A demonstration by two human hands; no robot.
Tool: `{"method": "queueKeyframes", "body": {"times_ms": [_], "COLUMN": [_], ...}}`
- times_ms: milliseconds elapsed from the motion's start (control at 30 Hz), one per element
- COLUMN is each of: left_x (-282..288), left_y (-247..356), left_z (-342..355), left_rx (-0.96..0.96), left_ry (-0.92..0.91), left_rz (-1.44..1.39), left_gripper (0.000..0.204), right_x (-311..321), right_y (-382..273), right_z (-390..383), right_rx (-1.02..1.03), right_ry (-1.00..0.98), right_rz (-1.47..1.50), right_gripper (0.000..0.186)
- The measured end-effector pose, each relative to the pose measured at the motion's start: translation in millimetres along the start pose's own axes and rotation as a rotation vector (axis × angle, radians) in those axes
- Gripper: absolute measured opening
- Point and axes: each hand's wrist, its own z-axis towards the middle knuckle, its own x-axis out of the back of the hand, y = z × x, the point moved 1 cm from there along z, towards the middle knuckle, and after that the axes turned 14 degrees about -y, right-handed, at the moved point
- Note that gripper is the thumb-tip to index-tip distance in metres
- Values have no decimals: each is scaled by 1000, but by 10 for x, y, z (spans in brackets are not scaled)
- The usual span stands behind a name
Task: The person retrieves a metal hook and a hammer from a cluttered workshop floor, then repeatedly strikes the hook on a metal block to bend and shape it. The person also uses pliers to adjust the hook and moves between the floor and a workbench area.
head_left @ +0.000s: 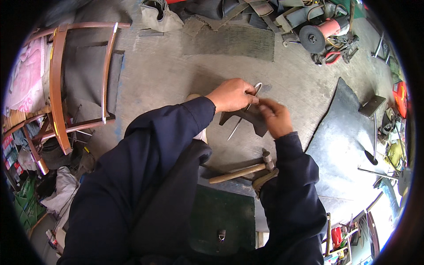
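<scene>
My left hand (pixel 230 95) is closed, its fingertips around a thin metal rod (pixel 258 86) whose upper end bends into a hook. The straight end of the rod slants down toward the floor. Just to the right, my right hand (pixel 276 118) has thumb and fingers pinched close to the left fingertips; what lies between them is hidden. Below both hands sits a dark, angular piece (pixel 251 120), perhaps rubber, and the rod crosses it. A hammer (pixel 238 173) with a wooden handle lies nearer to me, its metal head to the right.
An angle grinder (pixel 327 29) and red-handled pliers (pixel 334 56) lie at the far right, beside piled dark scraps (pixel 221 13). A dark flat sheet (pixel 234 42) is on the floor ahead. A wooden chair frame (pixel 57 88) stands left; a large black sheet (pixel 342 132) spreads right.
</scene>
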Motion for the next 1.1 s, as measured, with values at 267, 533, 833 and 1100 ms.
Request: {"method": "queueKeyframes", "body": {"times_ms": [267, 533, 833, 1100], "left_x": [-43, -69, -391, -1245], "left_y": [27, -75, -387, -608], "left_z": [-106, -218, -1192, -986], "left_rx": [-11, -205, 291, 238], "left_ry": [10, 208, 154, -67], "left_rz": [422, 242, -23, -191], "left_gripper": [23, 40, 30, 44], "right_x": [216, -61, -106, -213], "right_y": [-391, -351, -335, -306], "right_z": [92, 9, -28, -80], "right_rx": [-63, -220, -354, -265], "right_ry": [61, -100, -202, -109], "right_rz": [176, 230, 413, 290], "right_gripper": [28, 16, 18, 26]}}
